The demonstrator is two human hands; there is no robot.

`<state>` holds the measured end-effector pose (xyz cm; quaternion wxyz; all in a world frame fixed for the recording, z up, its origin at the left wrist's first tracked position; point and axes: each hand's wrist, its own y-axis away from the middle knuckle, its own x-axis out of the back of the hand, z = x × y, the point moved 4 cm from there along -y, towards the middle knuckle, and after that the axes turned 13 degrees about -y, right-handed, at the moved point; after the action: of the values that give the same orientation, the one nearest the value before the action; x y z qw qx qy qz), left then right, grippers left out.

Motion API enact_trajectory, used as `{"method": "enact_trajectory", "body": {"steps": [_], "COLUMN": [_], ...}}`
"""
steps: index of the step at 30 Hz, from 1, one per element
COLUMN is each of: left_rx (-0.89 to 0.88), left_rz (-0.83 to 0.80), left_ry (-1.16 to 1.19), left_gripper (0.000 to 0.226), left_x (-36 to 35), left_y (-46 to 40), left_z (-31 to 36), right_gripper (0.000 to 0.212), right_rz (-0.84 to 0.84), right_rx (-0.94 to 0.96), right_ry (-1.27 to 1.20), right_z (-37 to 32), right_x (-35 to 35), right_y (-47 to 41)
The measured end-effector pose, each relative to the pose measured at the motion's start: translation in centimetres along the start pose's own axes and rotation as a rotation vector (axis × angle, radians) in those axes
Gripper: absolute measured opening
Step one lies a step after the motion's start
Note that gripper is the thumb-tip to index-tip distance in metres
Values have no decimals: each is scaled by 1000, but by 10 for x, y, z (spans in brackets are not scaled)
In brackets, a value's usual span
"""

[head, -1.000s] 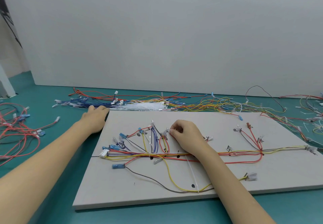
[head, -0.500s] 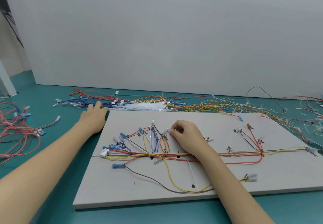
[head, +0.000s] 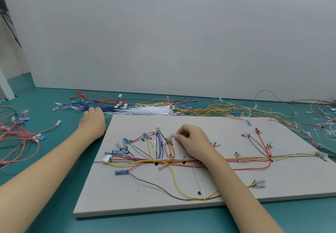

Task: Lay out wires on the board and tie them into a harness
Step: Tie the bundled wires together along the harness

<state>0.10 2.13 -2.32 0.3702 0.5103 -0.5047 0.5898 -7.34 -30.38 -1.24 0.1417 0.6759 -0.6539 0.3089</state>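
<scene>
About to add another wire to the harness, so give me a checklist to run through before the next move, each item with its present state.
1. Right hand pinches the clear terminal end of the red and yellow wire loop: ok.
2. Left hand reaches the dark blue wire bundle beyond the grey board: ok.
3. Left hand actually holding a wire: cannot tell.
4. White cable-tie pile behind the board's far edge: ok.
5. Loose white cable tie closed round the trunk: not ok.

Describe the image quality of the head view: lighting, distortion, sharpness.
Head view: even, soft light, faint shadows, no glare; wide-angle lens bows the board edge; hands, left and right, look sharp; far wire pile softer.
</scene>
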Motion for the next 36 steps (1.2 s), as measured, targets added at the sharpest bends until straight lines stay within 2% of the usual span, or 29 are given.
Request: {"method": "enact_trajectory", "body": {"steps": [6, 8, 10, 12, 15, 19, 25, 30, 33, 36], "left_rx": [121, 108, 20, -82, -171, -314, -352, -407, -408, -423], "left_rz": [186, 244, 285, 338, 429, 375, 315, 302, 219, 124], "left_ry": [37, 97, 131, 204, 332, 346, 434, 650, 824, 788], "left_gripper": [35, 30, 22, 16, 14, 15, 14, 16, 18, 20], "left_x": [50, 66, 78, 85, 93, 87, 82, 80, 74, 63], "left_y": [9, 16, 26, 43, 75, 111, 134, 134, 129, 126], "left_z": [-1, 5, 21, 42, 71, 115, 147, 151, 148, 143], "right_gripper": [8, 16, 14, 10, 16, 39, 6, 5, 4, 3], "right_rz": [7, 90, 264, 402, 381, 280, 393, 443, 465, 567], "right_rx": [-17, 21, 192, 393, 526, 578, 675, 681, 682, 652], "right_ry": [-27, -100, -128, -58, -36, -49, -2, 29, 2, -147], "right_z": [1, -5, -19, -36, -48, -52, -57, -56, -55, -54], "right_x": [1, 5, 11, 12, 8, 3, 5, 9, 15, 28], "right_y": [1, 3, 7, 16, 22, 26, 30, 30, 29, 31]}}
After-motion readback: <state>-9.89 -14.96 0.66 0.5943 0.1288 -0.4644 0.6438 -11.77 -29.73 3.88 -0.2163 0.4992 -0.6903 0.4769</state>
